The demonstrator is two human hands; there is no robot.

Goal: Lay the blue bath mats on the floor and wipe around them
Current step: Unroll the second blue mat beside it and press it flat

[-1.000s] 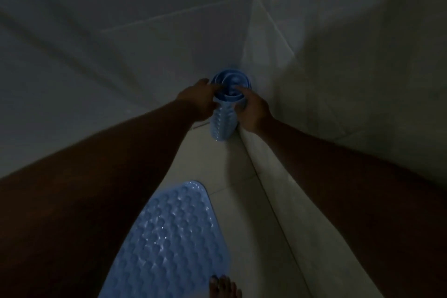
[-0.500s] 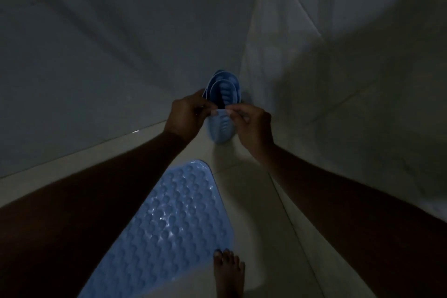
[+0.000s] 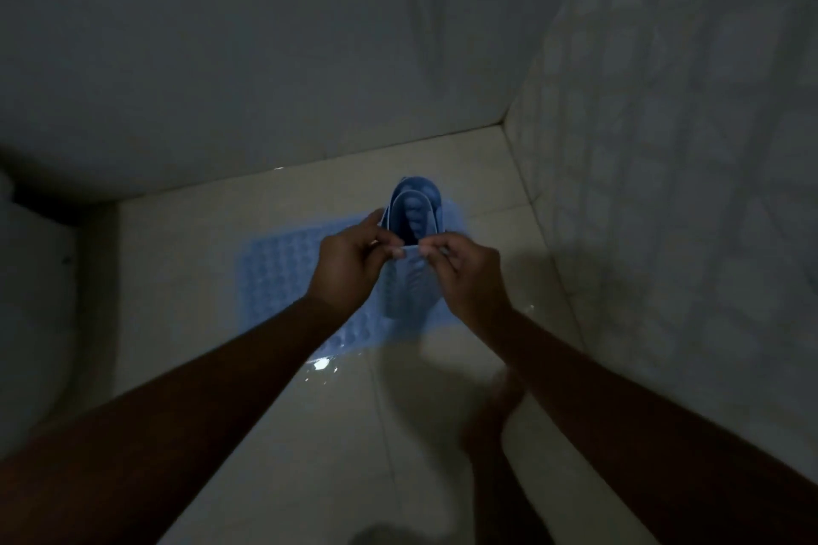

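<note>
- Now we hold the rolled blue rubber bath mat (image 3: 414,212) upright in the air, above the right part of the flat blue bubbled bath mat (image 3: 283,279) that lies spread on the pale tiled floor (image 3: 177,279).
- Our left hand (image 3: 349,261) and right hand (image 3: 464,274) meet at the loose outer flap near the top of the roll. The fingers (image 3: 389,244) of each are curled and pinch that flap against the thumb, and the two pinches nearly touch.
- We judge the mat light, soft and floppy, yet springy enough to curl back on itself. A wet glint (image 3: 321,364) shows on the floor just beside the flat mat, so the rubber may be slick.
- The free edge looks the best place to hold. We would slide our hands apart toward its two corners, so the coil can drop open under its own weight.
- The tiled right wall (image 3: 664,190) and the plain back wall (image 3: 265,58) close in a corner near the flat mat, which seems to stop short of both.
- Open floor lies nearer to us and to the left, up to a white rounded fixture (image 3: 31,323) that we cannot identify.
- A blurred bare foot (image 3: 500,403) stands on the near floor, so the new mat should land clear of it.
</note>
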